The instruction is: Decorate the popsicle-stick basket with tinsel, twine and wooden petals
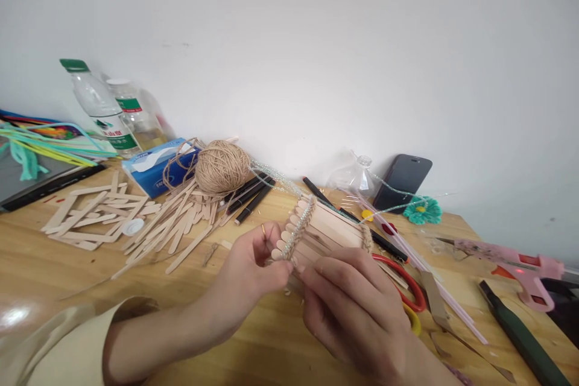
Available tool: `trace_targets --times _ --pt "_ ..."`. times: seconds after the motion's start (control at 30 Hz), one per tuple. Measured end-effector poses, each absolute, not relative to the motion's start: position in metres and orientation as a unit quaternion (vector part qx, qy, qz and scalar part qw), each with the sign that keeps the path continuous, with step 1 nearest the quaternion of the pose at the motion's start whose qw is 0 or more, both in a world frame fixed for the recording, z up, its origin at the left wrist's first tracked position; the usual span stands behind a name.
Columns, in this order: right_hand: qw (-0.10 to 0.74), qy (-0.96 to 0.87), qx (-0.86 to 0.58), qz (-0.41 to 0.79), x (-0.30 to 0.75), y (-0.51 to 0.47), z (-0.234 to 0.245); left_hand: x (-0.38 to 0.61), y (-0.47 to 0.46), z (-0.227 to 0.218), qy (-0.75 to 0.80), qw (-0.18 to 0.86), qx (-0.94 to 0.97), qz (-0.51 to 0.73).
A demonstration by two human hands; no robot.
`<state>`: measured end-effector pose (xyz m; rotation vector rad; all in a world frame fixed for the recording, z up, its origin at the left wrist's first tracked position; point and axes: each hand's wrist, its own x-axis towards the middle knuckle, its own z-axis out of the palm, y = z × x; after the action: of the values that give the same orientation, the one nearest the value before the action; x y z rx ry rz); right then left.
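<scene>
My left hand (pixel 253 268) and my right hand (pixel 348 307) both grip a small craft piece made of popsicle sticks (pixel 323 232) just above the wooden table (pixel 67 271). The piece has twine and a sparkly silver cord (pixel 301 223) along its near edge. Left thumb and fingers pinch that edge; a ring shows on one finger. My right hand's fingers curl round the piece from below and the right. The cord trails off to the right, toward a green yarn flower (pixel 422 210).
Loose popsicle sticks (pixel 136 220) lie at left beside a ball of jute twine (pixel 221 167), a blue tissue pack (pixel 156 169) and two bottles (pixel 108 108). Black pens (pixel 251 196), red scissors (pixel 409 289), a phone (pixel 402 182), a pink glue gun (pixel 520 265) and straws lie at right.
</scene>
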<state>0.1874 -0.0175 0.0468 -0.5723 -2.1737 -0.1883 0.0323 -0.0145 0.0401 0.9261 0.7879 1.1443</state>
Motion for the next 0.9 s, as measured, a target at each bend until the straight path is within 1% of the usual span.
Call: trace_targets --times 0.2,0.37,0.47,0.53,0.63,0.73,0.9 --pt "0.427 -0.871 -0.230 -0.084 0.189 -0.018 0.049 0.031 -0.015 0.043 0.309 0.697 0.404 0.506" --pt "0.436 -0.868 -0.229 -0.069 0.188 -0.018 0.055 0.029 -0.014 0.043 0.322 0.704 0.392 0.497" --pt "0.453 -0.853 -0.259 0.006 0.191 -0.018 0.063 0.026 -0.011 0.045 0.296 0.708 0.427 0.478" --pt "0.452 -0.835 -0.307 0.070 0.196 -0.018 0.070 0.023 -0.007 0.047 0.300 0.702 0.457 0.457" --pt "0.447 -0.798 -0.389 0.108 0.207 -0.017 0.078 0.017 -0.001 0.050 0.327 0.685 0.490 0.429" --pt "0.436 -0.787 -0.427 0.096 0.217 -0.015 0.084 0.010 0.003 0.051 0.334 0.661 0.537 0.404" --pt "0.430 -0.788 -0.440 0.035 0.220 -0.010 0.089 0.003 0.007 0.049 0.328 0.639 0.588 0.373"
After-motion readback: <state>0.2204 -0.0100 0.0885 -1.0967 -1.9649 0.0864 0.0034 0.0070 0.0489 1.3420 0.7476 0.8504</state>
